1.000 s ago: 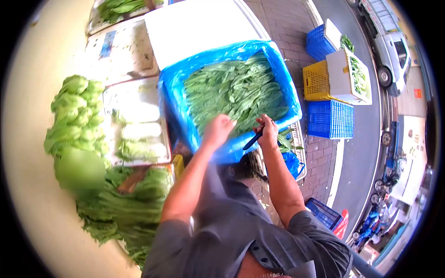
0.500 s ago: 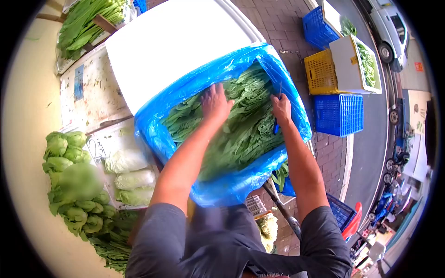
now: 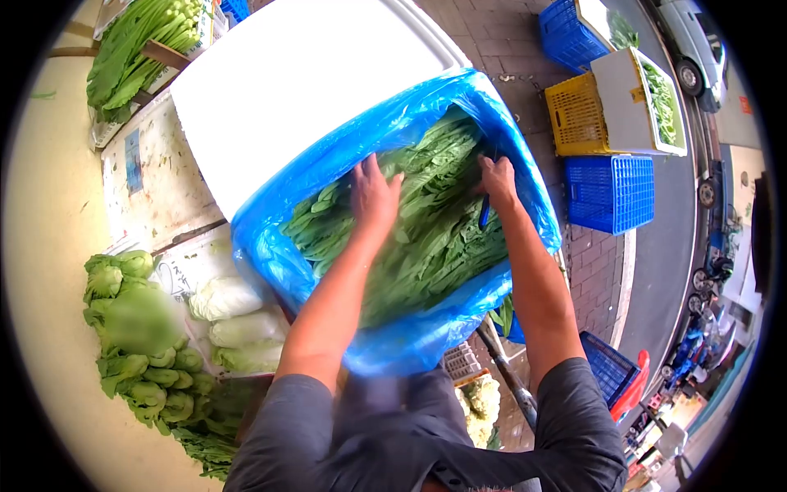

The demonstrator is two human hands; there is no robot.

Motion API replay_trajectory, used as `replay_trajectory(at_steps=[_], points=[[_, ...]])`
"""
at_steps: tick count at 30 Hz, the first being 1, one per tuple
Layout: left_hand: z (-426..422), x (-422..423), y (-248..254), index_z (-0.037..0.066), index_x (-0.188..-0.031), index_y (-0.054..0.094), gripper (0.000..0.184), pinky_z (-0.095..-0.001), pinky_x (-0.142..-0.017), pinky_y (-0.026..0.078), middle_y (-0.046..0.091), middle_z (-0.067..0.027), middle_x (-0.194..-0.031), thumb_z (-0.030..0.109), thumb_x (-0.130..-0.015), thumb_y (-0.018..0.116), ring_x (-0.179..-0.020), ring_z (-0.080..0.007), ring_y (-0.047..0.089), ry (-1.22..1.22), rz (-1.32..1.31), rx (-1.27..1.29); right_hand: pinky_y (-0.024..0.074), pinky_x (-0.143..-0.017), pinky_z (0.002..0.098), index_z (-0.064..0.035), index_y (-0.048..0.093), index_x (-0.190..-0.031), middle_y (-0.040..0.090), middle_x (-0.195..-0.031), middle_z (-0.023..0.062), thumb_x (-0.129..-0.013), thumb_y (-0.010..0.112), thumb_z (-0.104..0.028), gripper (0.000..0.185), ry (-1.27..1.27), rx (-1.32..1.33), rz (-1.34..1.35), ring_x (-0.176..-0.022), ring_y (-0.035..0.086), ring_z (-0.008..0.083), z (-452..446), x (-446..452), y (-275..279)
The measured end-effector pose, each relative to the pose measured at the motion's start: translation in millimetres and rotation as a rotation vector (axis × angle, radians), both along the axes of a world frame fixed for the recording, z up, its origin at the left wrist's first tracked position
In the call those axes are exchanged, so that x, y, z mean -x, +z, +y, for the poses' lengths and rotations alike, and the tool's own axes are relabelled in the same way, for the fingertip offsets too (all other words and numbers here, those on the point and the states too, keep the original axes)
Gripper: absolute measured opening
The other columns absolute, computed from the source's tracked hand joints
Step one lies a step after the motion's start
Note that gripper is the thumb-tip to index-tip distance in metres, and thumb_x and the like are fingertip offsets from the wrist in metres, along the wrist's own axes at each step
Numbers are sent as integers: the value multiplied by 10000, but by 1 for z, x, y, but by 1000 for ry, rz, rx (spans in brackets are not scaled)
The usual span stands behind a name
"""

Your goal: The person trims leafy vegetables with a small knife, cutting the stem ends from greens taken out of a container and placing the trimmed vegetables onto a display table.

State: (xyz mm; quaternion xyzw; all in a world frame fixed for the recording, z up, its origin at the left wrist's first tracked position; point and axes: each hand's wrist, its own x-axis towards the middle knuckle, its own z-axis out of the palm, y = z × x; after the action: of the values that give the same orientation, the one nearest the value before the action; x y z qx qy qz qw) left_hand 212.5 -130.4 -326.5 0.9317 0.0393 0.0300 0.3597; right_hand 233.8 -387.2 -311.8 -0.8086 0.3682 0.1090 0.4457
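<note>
Long leafy greens (image 3: 434, 238) fill a box lined with a blue plastic bag (image 3: 369, 119) in front of me. My left hand (image 3: 376, 197) lies on the leaves at the bag's far left side, thumb and fingers apart, holding nothing. Over the right part of the greens, my right hand (image 3: 498, 179) is closed round a slim knife (image 3: 484, 212). Its blue handle sticks out below the palm, and a bit of dark blade shows above the fingers. The fingertips of my right hand are partly hidden.
A white foam lid (image 3: 295, 90) lies beyond the bag. To the left are wrapped cabbages (image 3: 232, 297) and lettuce heads (image 3: 147, 394). Blue (image 3: 611, 193) and yellow crates (image 3: 576, 115) stand on the pavement at right. Cauliflower (image 3: 479, 406) sits below, near a metal pole (image 3: 508, 373).
My left hand has shifted slightly left and down over the leaves. The knife's blade, plain to see above my right hand before, is now mostly out of sight. The camera view has shifted a little.
</note>
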Motion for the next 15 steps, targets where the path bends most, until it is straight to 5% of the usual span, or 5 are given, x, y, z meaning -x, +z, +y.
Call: replay_trajectory(at_steps=[8, 15], points=[[0, -6, 13, 27, -1371, 433, 714, -484, -980, 456, 471, -245, -1390, 269, -801, 787, -1240, -421, 498, -55, 192, -55, 534, -491, 383, 140, 543, -942, 618, -737, 174, -889, 669, -274, 435, -46, 37, -63, -545, 623, 261, 1, -6, -28], [6, -18, 14, 28, -1339, 459, 681, -476, -974, 456, 509, -257, -1354, 263, -793, 791, -1192, -420, 536, -114, 199, 11, 510, -454, 391, 121, 552, -742, 597, -646, 159, -865, 690, -230, 396, -188, 48, -119, -501, 605, 250, 12, -8, -19]])
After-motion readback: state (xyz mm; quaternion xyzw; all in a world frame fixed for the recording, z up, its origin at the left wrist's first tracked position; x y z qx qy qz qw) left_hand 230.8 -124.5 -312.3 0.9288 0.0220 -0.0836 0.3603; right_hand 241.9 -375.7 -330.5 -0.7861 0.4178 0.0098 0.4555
